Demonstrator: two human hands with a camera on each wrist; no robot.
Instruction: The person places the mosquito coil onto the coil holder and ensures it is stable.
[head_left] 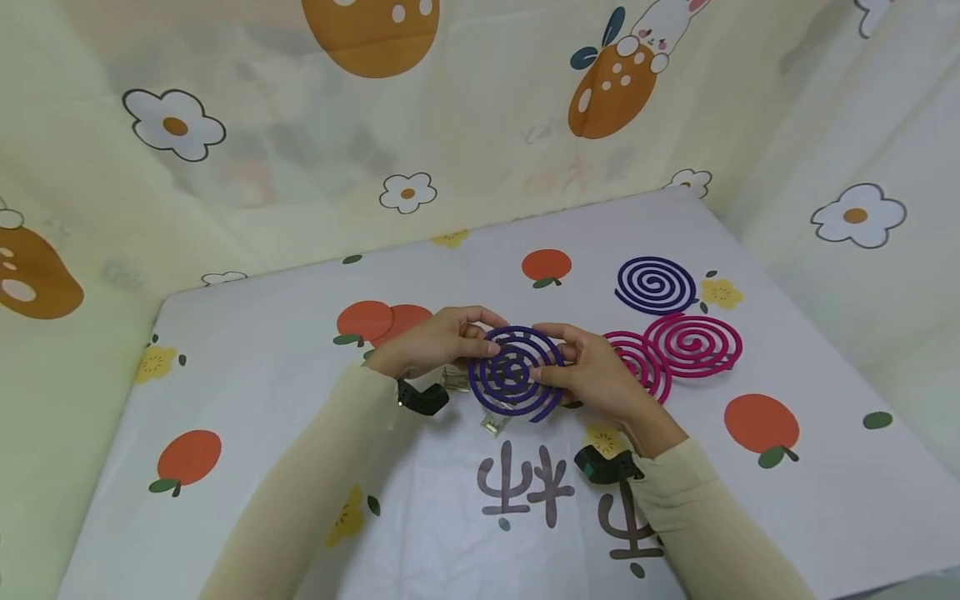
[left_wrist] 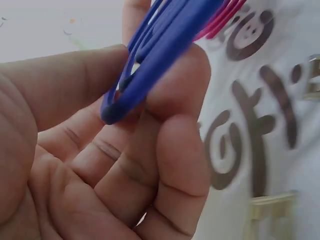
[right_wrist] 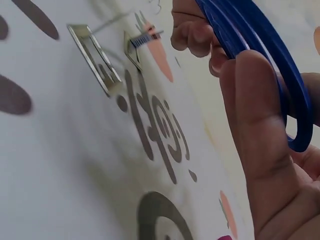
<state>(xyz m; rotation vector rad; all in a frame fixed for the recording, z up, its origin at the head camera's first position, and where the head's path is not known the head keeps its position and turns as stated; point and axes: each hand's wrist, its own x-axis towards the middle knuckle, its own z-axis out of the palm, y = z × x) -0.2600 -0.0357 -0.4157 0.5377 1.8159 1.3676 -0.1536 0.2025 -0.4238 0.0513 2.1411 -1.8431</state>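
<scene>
A dark blue mosquito coil (head_left: 513, 371) is held up between both hands, its flat side facing the head view. My left hand (head_left: 438, 340) pinches its left rim, thumb on the near face and fingers behind. In the left wrist view the thumb and curled fingers grip the blue coil's edge (left_wrist: 165, 60). On the opposite rim, my right hand (head_left: 600, 371) pinches with its thumb across the face. The right wrist view has the coil (right_wrist: 300, 120) edge-on among the fingers. Below lie small metal coil stands (right_wrist: 95, 60), partly hidden by the coil in the head view.
Right of the hands lie two pink coils (head_left: 693, 342), one overlapping the other, with another dark blue coil (head_left: 655, 285) behind them. A white printed cloth (head_left: 277, 517) covers the table. Patterned curtains (head_left: 480, 125) hang behind and at the sides.
</scene>
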